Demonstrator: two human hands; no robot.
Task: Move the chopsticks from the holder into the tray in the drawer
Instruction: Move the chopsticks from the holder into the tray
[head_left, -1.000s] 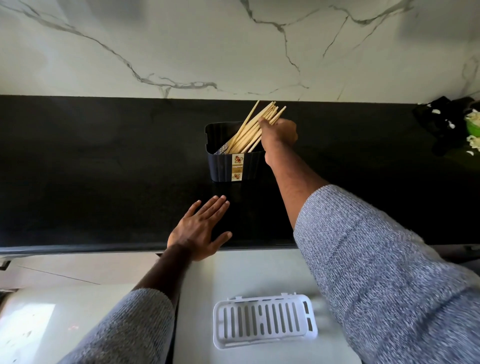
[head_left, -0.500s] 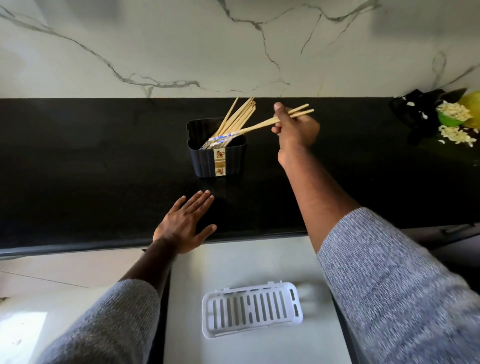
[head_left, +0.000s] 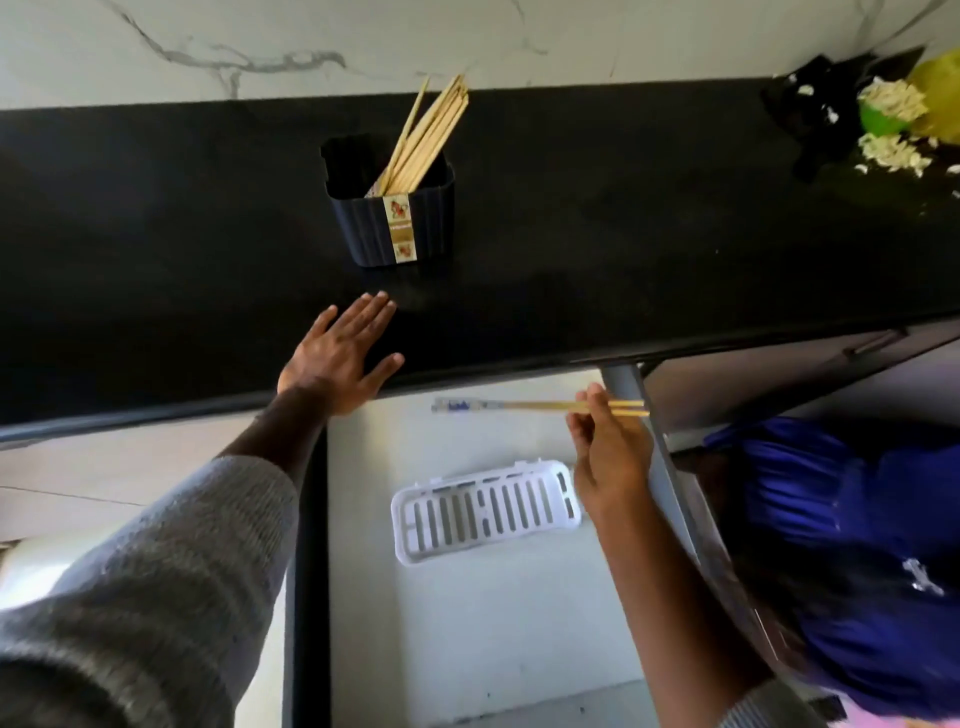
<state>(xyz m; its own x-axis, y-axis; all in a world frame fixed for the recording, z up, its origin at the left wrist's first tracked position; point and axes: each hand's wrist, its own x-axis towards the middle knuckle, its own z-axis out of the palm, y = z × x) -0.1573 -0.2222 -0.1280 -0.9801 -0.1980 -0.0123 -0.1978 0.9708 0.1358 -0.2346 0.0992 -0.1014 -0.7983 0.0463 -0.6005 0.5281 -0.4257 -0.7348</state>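
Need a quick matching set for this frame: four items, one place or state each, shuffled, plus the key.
Items
1. left hand
2. right hand
3. tray
4. holder

Places or states
A. on the black counter, chopsticks standing in it
B. flat on the counter edge, fingers spread
C. lying in the open drawer, nothing in it
D. above the drawer, gripping a pair of chopsticks

Pairs: 1-B, 2-D, 3-C, 4-A
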